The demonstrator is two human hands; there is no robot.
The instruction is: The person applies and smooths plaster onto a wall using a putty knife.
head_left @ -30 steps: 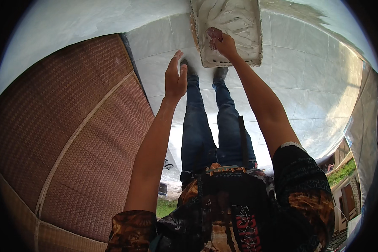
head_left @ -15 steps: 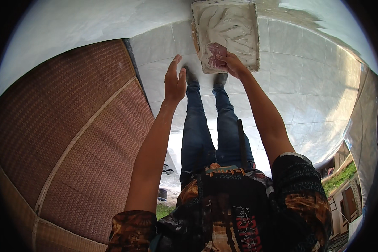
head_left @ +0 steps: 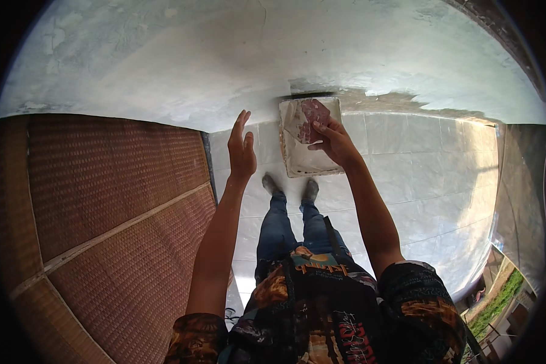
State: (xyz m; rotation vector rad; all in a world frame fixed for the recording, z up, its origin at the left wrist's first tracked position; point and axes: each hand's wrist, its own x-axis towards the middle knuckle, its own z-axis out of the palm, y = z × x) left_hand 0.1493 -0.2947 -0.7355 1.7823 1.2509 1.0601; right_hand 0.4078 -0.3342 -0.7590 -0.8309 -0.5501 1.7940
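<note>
My right hand (head_left: 333,143) is closed on a flat reddish scraper (head_left: 315,116) smeared with pale plaster. It holds the scraper up over a rectangular tray (head_left: 292,172) of whitish-grey plaster (head_left: 306,159), which lies on the floor just beyond my feet. My left hand (head_left: 242,148) is raised in the air to the left of the tray, fingers stretched out, with nothing in it. Part of the tray is hidden behind the scraper and my right hand.
A wall (head_left: 182,67) with a patchy pale coat stands ahead, its lower strip darker behind the tray. Woven brown matting (head_left: 121,176) fills the left side. Grey tiles (head_left: 400,158) cover the floor. Grass (head_left: 497,303) shows outside at lower right.
My view has tilted up, so more wall shows and the tray sits lower. The scraper has risen from the tray's near end in my right hand. My left hand stays open.
</note>
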